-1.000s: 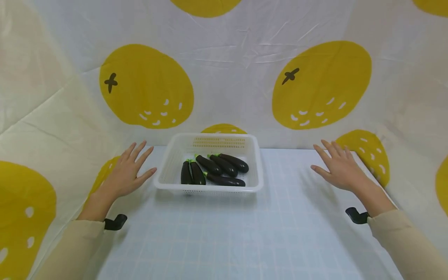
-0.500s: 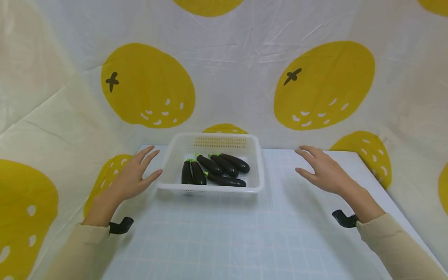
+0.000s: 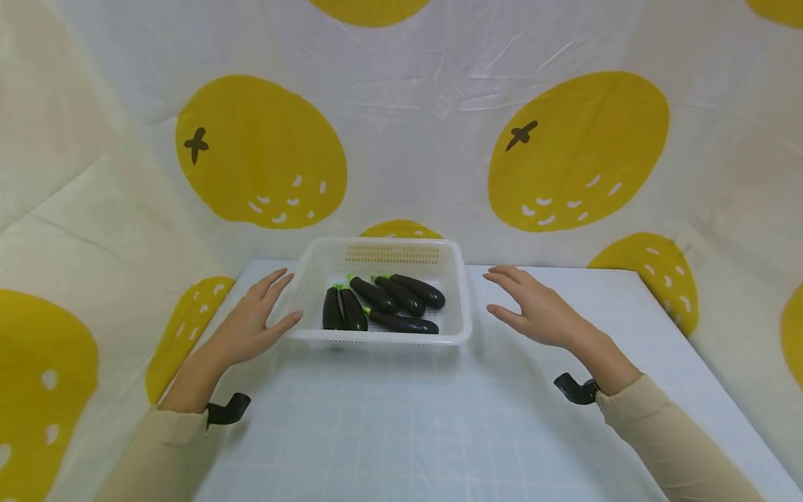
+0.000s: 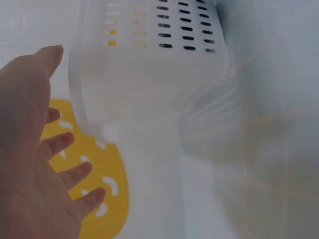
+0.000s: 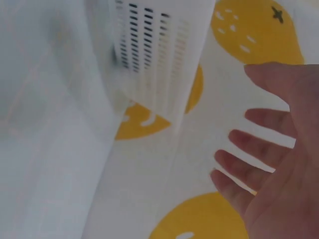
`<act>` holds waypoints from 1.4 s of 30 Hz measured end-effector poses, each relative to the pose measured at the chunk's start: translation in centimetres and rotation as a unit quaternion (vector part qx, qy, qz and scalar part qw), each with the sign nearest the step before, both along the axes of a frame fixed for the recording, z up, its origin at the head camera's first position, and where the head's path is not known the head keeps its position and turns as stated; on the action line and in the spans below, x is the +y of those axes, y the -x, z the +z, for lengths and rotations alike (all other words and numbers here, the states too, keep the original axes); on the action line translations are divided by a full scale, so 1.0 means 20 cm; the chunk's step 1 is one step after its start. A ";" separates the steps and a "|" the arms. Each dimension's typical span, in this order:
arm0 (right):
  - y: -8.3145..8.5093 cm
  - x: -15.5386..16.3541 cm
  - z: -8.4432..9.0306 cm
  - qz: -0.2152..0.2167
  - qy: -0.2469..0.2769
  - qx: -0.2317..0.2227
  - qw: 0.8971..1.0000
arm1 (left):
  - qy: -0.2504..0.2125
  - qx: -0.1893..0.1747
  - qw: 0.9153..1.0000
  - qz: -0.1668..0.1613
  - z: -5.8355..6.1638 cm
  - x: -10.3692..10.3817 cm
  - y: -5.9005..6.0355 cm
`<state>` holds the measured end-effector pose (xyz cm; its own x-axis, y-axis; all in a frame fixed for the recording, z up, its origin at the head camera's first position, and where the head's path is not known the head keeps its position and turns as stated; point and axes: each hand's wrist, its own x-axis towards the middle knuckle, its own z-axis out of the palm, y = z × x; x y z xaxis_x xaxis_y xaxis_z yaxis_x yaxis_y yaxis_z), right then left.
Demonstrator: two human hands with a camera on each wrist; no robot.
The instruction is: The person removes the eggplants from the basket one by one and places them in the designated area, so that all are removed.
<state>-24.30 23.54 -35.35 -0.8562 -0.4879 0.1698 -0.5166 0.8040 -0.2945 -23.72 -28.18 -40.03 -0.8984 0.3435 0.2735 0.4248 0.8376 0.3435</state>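
Both hands have closed in on the white basket [image 3: 376,335] of aubergines [image 3: 383,305]: left hand [image 3: 254,328] just beside its left wall, right hand [image 3: 536,314] near its right, fingers spread and empty, seemingly ready to grasp it.

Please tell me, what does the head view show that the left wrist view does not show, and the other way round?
Only the head view shows the five eggplants in the basket, the right hand open beside it, and both sleeves. Only the left wrist view shows, close up, the slots in the basket wall. Both show the white basket, the open left hand, the pale table and the cloth with yellow fruit.
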 end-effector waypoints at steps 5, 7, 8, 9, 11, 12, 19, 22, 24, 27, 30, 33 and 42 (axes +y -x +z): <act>0.00 -0.10 0.01 0.016 0.025 -0.018 0.999 | 0.012 -0.011 1.000 0.016 -0.03 0.02 0.02; 0.01 -0.14 0.00 0.024 0.030 -0.025 0.999 | 0.017 -0.022 0.999 0.025 -0.04 0.03 0.03; 0.01 -0.16 0.00 0.027 0.031 -0.030 0.999 | 0.020 -0.029 0.999 0.029 -0.04 0.03 0.02; 0.00 -0.17 0.00 0.030 0.032 -0.035 0.998 | 0.023 -0.034 0.999 0.033 -0.05 0.04 0.02; 0.00 -0.20 -0.01 0.038 0.033 -0.044 0.998 | 0.027 -0.043 0.998 0.038 -0.06 0.05 0.01; 0.01 -0.22 -0.01 0.041 0.034 -0.048 0.997 | 0.029 -0.047 0.998 0.041 -0.07 0.06 0.01; 0.02 -0.30 -0.04 0.070 0.041 -0.058 0.995 | 0.026 -0.050 0.997 0.048 -0.09 0.09 0.00; 0.04 -0.34 -0.04 0.073 0.041 -0.066 0.994 | 0.022 -0.053 0.997 0.047 -0.09 0.09 0.00; 0.05 -0.36 -0.05 0.073 0.039 -0.073 0.994 | 0.020 -0.057 0.997 0.046 -0.09 0.10 0.00; 0.06 -0.39 -0.06 0.081 0.038 -0.081 0.993 | 0.019 -0.064 0.997 0.048 -0.10 0.10 0.00; 0.07 -0.41 -0.07 0.097 0.044 -0.086 0.991 | 0.021 -0.071 0.996 0.051 -0.10 0.10 -0.01; 0.09 -0.44 -0.08 0.113 0.051 -0.095 0.988 | 0.024 -0.075 0.995 0.055 -0.10 0.10 -0.01; 0.15 -0.52 -0.11 0.151 0.028 -0.119 0.981 | 0.026 -0.086 0.994 0.063 -0.11 0.10 0.00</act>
<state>-27.28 13.13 -37.64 -0.6928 -0.7209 0.0164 -0.6397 0.6040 -0.4754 -23.68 -26.26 -42.31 -0.9671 0.2356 0.0959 0.2544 0.8989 0.3566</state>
